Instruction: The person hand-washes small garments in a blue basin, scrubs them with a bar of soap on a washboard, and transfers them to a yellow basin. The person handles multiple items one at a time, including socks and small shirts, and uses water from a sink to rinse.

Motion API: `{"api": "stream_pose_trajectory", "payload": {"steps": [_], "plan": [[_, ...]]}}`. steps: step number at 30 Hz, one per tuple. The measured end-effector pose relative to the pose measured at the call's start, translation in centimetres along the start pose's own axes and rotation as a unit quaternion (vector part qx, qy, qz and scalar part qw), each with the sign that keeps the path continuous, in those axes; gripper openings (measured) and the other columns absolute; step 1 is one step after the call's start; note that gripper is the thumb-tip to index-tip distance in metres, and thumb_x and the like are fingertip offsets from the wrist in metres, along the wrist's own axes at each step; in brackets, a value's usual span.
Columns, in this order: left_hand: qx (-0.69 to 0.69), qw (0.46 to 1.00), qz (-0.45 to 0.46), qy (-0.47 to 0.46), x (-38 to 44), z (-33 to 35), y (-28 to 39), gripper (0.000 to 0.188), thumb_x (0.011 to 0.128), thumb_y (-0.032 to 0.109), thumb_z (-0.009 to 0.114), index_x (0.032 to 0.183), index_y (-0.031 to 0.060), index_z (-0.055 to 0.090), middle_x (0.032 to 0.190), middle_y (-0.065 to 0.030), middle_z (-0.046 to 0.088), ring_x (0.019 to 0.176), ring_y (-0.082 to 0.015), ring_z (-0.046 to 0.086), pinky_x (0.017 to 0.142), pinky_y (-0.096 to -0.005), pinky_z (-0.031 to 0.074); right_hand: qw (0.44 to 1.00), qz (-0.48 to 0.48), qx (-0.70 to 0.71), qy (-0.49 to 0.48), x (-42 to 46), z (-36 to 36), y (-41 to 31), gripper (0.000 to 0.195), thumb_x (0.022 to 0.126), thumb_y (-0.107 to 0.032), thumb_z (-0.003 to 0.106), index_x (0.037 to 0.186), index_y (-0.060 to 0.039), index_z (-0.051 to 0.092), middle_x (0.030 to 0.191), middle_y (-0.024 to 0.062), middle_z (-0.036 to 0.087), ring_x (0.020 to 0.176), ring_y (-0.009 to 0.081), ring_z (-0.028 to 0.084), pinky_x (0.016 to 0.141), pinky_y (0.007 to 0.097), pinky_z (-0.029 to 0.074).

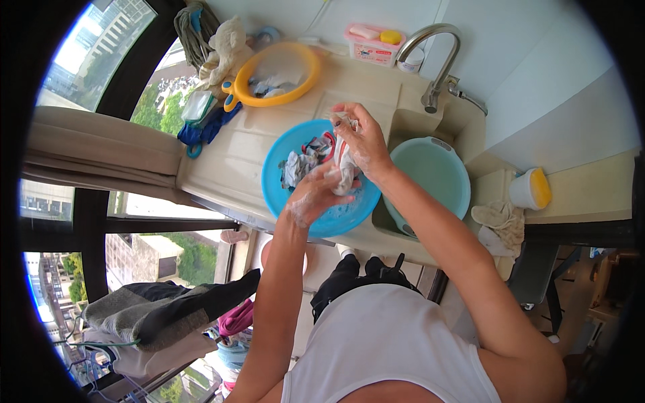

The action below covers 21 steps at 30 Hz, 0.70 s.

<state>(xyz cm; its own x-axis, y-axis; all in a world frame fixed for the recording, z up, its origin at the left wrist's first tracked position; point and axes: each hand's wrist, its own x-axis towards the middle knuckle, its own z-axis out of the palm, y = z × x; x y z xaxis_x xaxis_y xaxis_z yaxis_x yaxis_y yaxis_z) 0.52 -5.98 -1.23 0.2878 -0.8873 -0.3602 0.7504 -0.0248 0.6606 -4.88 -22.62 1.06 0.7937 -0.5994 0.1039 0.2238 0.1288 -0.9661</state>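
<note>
Both soapy hands hold a wet white cloth with a red stripe [344,156] over a round blue plastic basin [272,169]. My right hand [364,141] grips its upper end, near the basin's far right rim. Lower down and to the left, my left hand [315,194] has its palm against the cloth's lower end, with the fingers partly curled round it. Wet crumpled clothes [301,168], grey-white and partly red-edged, lie in the basin. Suds show on the basin's floor near my left hand.
A pale green basin [431,174] of cloudy water sits in the sink under a metal faucet [443,65]. Behind are a yellow-rimmed basin [242,95] and a pink soap box [374,50]. Rags [500,219] and a white tub [524,190] lie at the right.
</note>
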Motion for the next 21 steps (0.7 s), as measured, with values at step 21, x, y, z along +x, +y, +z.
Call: {"api": "stream_pose_trajectory", "payload": {"steps": [21], "plan": [[-0.115,0.97,0.002,0.213,2.9,1.4,-2.6,0.033,0.107,0.048,0.053,0.107,0.0173,0.063,0.083,0.0011,0.061,0.069,-0.0136,0.058,0.052,-0.0309,0.044,0.884,-0.015,-0.464,0.057,-0.9,1.6,3.1,0.031,0.092,-0.032,0.069,0.073,-0.0084,0.066,0.074,0.0172,0.065,0.069,0.0387,0.064,0.056,0.0443,0.049]]}}
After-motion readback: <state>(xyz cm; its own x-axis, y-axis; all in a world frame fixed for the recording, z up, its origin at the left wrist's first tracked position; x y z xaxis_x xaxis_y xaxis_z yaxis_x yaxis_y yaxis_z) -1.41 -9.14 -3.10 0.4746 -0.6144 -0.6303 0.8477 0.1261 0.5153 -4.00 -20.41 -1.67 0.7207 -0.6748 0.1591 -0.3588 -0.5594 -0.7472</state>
